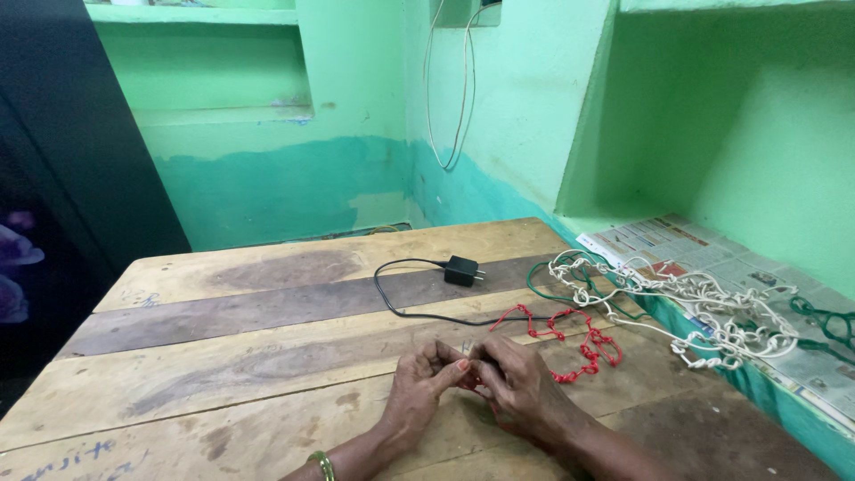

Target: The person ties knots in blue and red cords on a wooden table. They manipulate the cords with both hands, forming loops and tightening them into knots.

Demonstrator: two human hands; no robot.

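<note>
Both hands met at the table's (223,374) near edge; left hand (420,389) and right hand (517,385) pinched the red cord's (570,343) near end; its length ran far-right, nearer the right hand

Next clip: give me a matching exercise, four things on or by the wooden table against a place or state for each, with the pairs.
Things:
1. red knotted cord
2. black charger plug
3. white knotted cord
4. newspaper

Places or states:
A. spread on the green ledge
B. runs into both hands
C. heaped at the table's right edge
D. lying mid-table with its cable looped

Pairs: 1-B, 2-D, 3-C, 4-A
</note>
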